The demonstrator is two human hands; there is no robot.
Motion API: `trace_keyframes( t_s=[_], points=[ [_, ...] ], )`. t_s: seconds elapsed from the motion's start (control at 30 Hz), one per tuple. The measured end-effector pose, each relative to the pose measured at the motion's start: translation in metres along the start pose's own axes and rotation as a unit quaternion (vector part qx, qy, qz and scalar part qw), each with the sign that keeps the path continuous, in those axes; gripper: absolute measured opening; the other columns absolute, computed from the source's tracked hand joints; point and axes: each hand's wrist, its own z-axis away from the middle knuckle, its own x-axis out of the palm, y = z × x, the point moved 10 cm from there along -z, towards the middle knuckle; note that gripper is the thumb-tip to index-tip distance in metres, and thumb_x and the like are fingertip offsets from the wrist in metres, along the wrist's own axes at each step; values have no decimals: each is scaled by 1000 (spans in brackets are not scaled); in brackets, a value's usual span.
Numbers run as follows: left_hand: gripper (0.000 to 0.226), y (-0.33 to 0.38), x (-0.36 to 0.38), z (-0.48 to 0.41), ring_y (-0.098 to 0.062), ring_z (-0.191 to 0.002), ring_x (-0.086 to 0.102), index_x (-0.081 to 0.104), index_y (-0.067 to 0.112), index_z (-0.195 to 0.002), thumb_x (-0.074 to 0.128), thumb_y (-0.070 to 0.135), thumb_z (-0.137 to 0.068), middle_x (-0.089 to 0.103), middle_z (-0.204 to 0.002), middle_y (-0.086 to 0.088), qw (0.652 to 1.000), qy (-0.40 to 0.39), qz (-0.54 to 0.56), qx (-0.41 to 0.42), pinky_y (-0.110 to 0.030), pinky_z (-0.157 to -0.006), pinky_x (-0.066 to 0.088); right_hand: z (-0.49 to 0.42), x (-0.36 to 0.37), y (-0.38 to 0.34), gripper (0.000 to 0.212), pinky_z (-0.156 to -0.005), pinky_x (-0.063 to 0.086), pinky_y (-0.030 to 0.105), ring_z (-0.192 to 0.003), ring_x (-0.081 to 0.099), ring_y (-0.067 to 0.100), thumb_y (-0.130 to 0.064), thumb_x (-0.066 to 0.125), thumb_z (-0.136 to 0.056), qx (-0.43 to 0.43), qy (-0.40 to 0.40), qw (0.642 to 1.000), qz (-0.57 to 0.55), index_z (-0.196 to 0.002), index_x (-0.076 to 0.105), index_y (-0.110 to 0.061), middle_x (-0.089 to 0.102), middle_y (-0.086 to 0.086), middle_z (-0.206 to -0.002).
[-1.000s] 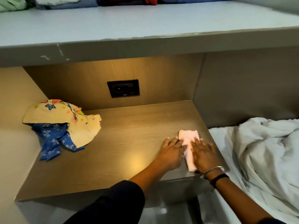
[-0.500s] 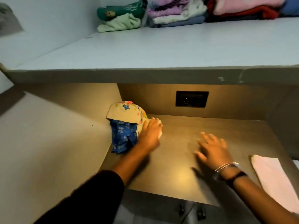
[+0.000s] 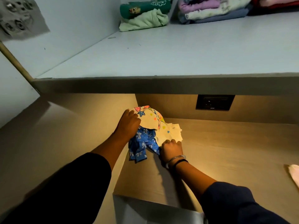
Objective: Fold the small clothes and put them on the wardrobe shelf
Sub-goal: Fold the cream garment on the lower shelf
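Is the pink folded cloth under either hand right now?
No. The pink cloth lies alone at the right edge; both the left hand and right hand are on the crumpled clothes.

We see warm yellow light pooling on the wooden surface [image 3: 226,151] beneath the shelf [image 3: 161,84]; the shelf top reads cool and dim. Sleeves near-black. Wide-angle bending at edges; slight softness throughout.

Setting: home bedroom, built-in wardrobe niche. Evidence: pale upper shelf [image 3: 161,50] with folded children's clothes stacked along its far edge, a green pile [image 3: 144,15] and a lilac-and-white pile [image 3: 213,8]. Below, a wood-grain lower shelf [image 3: 234,151] lit warm from above, wall socket plate [image 3: 214,102] on its far panel. Loose small printed garments [image 3: 153,126] at far left.
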Motion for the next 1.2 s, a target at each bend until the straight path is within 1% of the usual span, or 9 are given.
trace_keyframes(
  t_s=[0.13, 0.23, 0.4, 0.5, 0.67, 0.8, 0.93, 1.07, 1.2],
  points=[
    [38, -11, -15, 2, -28, -116, 55, 62, 14, -121, 64, 34, -88, 64, -124, -9, 996, 26, 76, -30, -40, -109, 34, 8, -23, 21, 28, -76, 45, 38, -88, 61, 33, -33, 48, -88, 22, 39, 997, -61, -89, 68, -14, 69, 12, -96],
    [32, -23, -37, 8, -32, -101, 61, 65, 13, -117, 64, 22, -87, 68, -113, -12, 983, 79, 154, -67, -38, -88, 47, 20, -50, 50, 20, -66, 44, 33, -82, 62, 34, -29, 50, -86, 38, 87, 987, -127, -87, 63, -14, 69, 12, -92],
    [28, -53, -87, 33, -35, -93, 64, 66, 18, -108, 45, 11, -91, 67, -112, -9, 887, 253, 351, -162, -37, -76, 48, 43, -94, 100, 11, -58, 39, 31, -76, 60, 32, -19, 50, -88, 57, 161, 965, -201, -87, 59, -13, 67, 12, -86],
    [27, -46, -110, 36, -33, -101, 63, 63, 10, -113, 42, 8, -96, 64, -117, -14, 848, 278, 436, -115, -37, -79, 53, 54, -119, 132, 12, -69, 42, 36, -84, 59, 35, -8, 51, -91, 61, 201, 929, -304, -88, 62, -3, 65, 19, -90],
    [27, -27, -137, 41, -32, -99, 62, 65, 6, -115, 44, 14, -100, 63, -113, -15, 853, 269, 444, -50, -38, -82, 50, 80, -151, 194, 15, -71, 39, 34, -84, 51, 26, -19, 42, -98, 125, 197, 863, -449, -92, 55, -13, 58, 10, -95],
    [18, 17, -137, 38, -24, -90, 62, 72, 10, -95, 55, 13, -96, 67, -99, -10, 807, 166, 566, -22, -32, -79, 47, 97, -169, 220, 23, -64, 35, 34, -70, 40, 18, -26, 42, -100, 57, 119, 910, -394, -78, 43, -20, 46, 0, -77],
    [8, 61, -134, 34, -13, -74, 62, 72, 17, -76, 74, 15, -83, 69, -78, 0, 749, 43, 661, 13, -16, -63, 50, 115, -168, 254, 36, -58, 39, 30, -75, 50, 15, -41, 68, -85, 35, 27, 964, -262, -98, 45, -16, 51, -3, -87],
    [9, 89, -127, 24, -13, -72, 61, 73, 15, -80, 81, 16, -76, 69, -79, -1, 799, -61, 595, 63, -24, -63, 49, 114, -174, 274, 8, -68, 40, 34, -85, 56, 31, -19, 56, -93, 10, -6, 984, -179, -89, 50, -17, 57, 7, -91],
    [11, 72, -156, 2, -22, -75, 57, 73, -2, -90, 72, 6, -82, 67, -82, -14, 807, 59, 588, -4, -32, -67, 46, 94, -213, 296, 24, -78, 46, 42, -93, 61, 36, -16, 53, -96, 55, 50, 988, -136, -89, 66, 2, 67, 24, -97]
  ],
)
